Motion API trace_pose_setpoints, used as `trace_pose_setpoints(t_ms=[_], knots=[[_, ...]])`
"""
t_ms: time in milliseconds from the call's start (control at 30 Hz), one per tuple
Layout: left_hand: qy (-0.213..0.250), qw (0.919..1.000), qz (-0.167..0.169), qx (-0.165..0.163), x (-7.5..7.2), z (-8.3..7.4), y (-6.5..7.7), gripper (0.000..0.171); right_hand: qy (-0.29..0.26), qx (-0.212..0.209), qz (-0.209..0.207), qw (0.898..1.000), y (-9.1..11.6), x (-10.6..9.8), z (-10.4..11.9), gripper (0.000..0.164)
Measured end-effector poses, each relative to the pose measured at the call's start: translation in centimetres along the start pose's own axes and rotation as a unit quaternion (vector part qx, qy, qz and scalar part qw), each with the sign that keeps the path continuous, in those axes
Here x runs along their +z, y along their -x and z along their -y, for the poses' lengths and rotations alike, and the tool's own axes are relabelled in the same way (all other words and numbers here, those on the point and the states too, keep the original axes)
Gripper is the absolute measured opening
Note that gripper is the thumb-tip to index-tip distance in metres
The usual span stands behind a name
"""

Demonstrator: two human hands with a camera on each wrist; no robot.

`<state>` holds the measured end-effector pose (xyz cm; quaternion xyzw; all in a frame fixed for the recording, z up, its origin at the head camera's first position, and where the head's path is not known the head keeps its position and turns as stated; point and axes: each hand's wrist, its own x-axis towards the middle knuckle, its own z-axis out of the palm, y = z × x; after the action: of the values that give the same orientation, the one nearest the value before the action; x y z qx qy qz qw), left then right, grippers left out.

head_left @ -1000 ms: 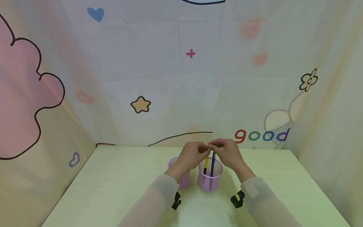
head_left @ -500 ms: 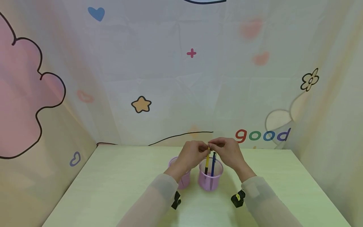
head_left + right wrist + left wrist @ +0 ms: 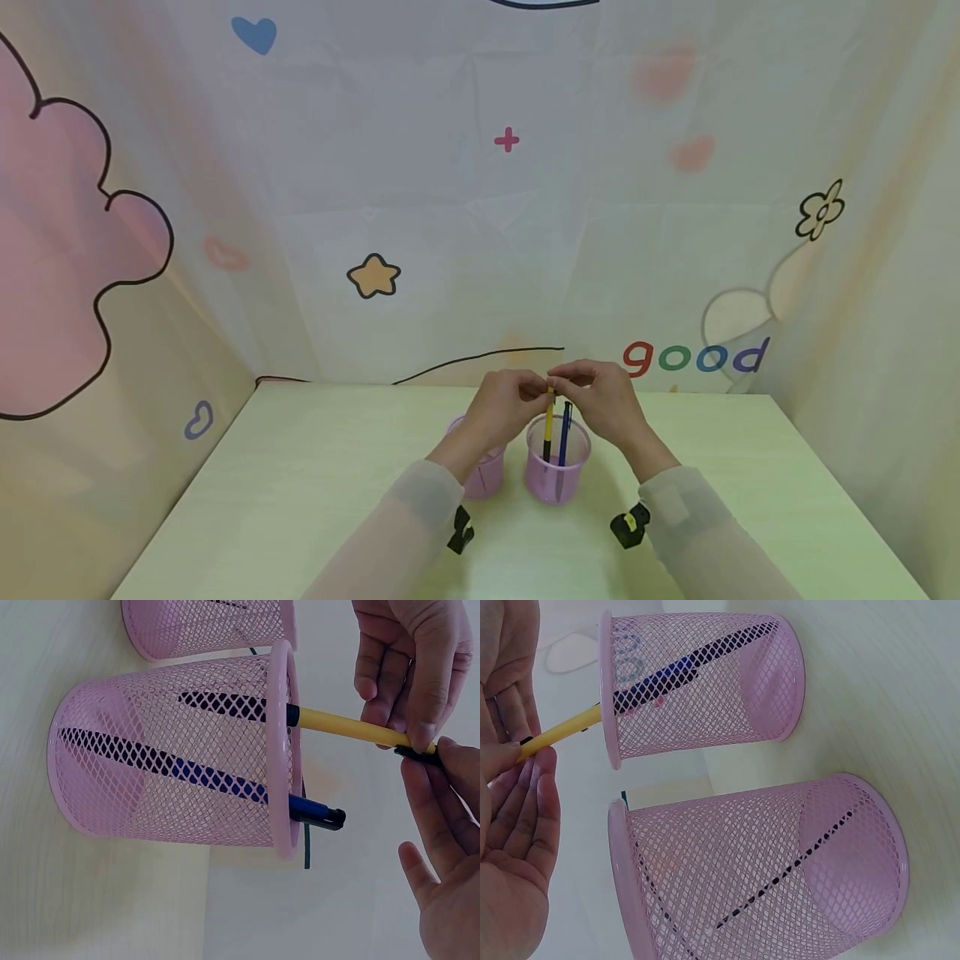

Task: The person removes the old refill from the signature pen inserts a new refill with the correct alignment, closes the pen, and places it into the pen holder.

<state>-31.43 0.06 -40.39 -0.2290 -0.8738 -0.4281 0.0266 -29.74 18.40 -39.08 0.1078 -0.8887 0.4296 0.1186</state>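
Note:
My left hand [image 3: 502, 408] and right hand [image 3: 603, 400] meet above the right-hand pink mesh pen cup [image 3: 555, 482]. Between them is a yellow pen [image 3: 548, 427], its black lower end inside the cup. In the right wrist view, the left thumb and fingers pinch the yellow barrel [image 3: 345, 729] near its top. My right thumb and forefinger hold the black clip end [image 3: 420, 755]. A blue pen [image 3: 307, 810] leans in the same cup, untouched, its black top above the rim.
A second pink mesh cup [image 3: 780, 877] stands left of the first, partly behind my left forearm in the head view. Thin dark lines show through its mesh. Both stand on a pale table [image 3: 337, 467] before a printed cloth backdrop [image 3: 450, 208].
The yellow pen has shifted slightly left and stands more upright in the cup. Both hands stay on it, moving a little with it. The blue pen and the cups look the same.

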Motion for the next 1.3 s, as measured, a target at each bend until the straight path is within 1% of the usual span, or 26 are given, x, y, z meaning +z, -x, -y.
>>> trace_pose_setpoints(t_ms=[233, 533, 900, 1000, 1133, 1300], knots=[[0.022, 0.9997, -0.005, 0.006, -0.3, 0.0, 0.2, 0.017, 0.0, -0.003, -0.002, 1.0, 0.1, -0.1, 0.4, 0.015], [0.047, 0.9989, -0.005, 0.008, -0.5, -0.1, 0.5, 0.016, -0.014, -0.004, 0.002, 1.0, 0.3, -0.2, 0.4, 0.018], [0.055, 0.9981, -0.017, 0.023, -0.7, 0.0, 0.4, 0.018, -0.03, 0.004, 0.009, 0.999, 0.8, -0.1, -0.2, 0.027], [0.052, 0.998, -0.023, 0.026, -0.9, 0.0, 0.4, 0.02, -0.037, 0.009, 0.013, 0.999, 0.9, -0.1, -0.5, 0.027], [0.055, 0.9977, -0.029, 0.028, -1.1, 0.0, 0.6, 0.018, -0.041, 0.022, 0.027, 0.999, 1.1, -0.1, -0.9, 0.026], [0.064, 0.9969, -0.033, 0.032, -1.2, 0.0, 0.6, 0.014, -0.041, 0.027, 0.06, 0.997, 1.4, -0.2, -1.1, 0.027]])
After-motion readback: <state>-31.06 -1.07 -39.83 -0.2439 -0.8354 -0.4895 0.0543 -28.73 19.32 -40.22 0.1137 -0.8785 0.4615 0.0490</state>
